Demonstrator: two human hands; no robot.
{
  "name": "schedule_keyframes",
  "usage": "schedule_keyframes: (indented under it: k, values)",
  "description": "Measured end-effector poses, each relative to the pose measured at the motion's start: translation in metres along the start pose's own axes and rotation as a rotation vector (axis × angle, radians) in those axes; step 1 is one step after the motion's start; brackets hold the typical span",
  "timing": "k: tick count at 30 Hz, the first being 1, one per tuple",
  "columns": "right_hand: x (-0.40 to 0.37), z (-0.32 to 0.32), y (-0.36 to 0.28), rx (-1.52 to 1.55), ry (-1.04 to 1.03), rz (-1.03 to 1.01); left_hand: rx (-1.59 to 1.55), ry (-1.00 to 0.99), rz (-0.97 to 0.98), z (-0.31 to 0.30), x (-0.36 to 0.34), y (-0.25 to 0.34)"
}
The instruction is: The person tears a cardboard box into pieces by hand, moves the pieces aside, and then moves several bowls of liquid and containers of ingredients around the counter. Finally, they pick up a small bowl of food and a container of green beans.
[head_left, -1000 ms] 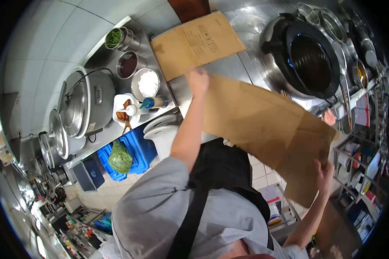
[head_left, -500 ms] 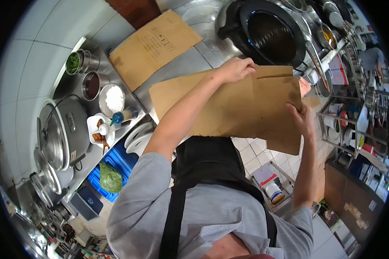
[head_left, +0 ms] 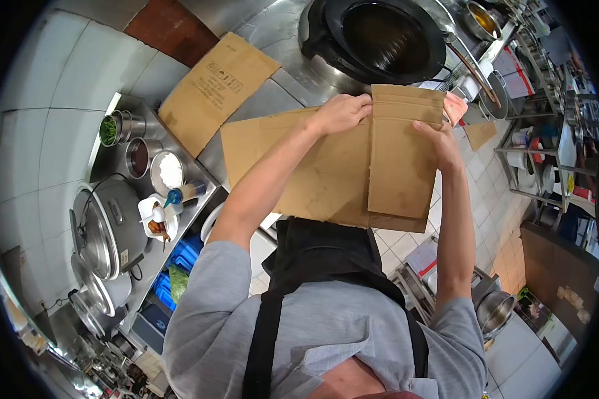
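A large brown cardboard sheet (head_left: 299, 179) spans the space between my hands, over the front of the steel counter. Its right end is doubled over into a narrower panel (head_left: 402, 166) with creases along its top. My left hand (head_left: 343, 113) is closed on the sheet's far edge, just left of that panel. At the panel's right edge, my right hand (head_left: 440, 143) grips the cardboard with its thumb on the face; its other fingers are hidden behind. Flat on the counter to the left lies another cardboard piece (head_left: 216, 93) with printed marks.
A black wok (head_left: 386, 40) of dark liquid stands at the back. Left are a bowl of white powder (head_left: 170, 171), a squeeze bottle (head_left: 185, 193), metal cups and a grey cooker (head_left: 113, 226). A pink cloth (head_left: 454, 108) is beyond my right hand; wire shelving (head_left: 536, 159) stands right.
The right end of the cardboard has come over onto the sheet, and my right hand has moved left and up with it. My left hand stays on the far edge. The view has shifted slightly.
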State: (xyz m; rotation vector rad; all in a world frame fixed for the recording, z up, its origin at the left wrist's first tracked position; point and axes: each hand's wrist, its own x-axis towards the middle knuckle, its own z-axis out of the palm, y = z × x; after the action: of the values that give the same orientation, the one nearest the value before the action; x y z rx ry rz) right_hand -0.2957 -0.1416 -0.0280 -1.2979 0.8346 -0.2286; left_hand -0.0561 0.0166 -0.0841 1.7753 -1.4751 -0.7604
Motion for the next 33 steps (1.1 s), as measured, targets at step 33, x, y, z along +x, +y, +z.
schedule_keyframes:
  k: [33]
  values:
    - [-0.055,0.003,-0.06,-0.581,0.124,-0.43,0.301,0.274,0.095,0.039,0.0,0.041]
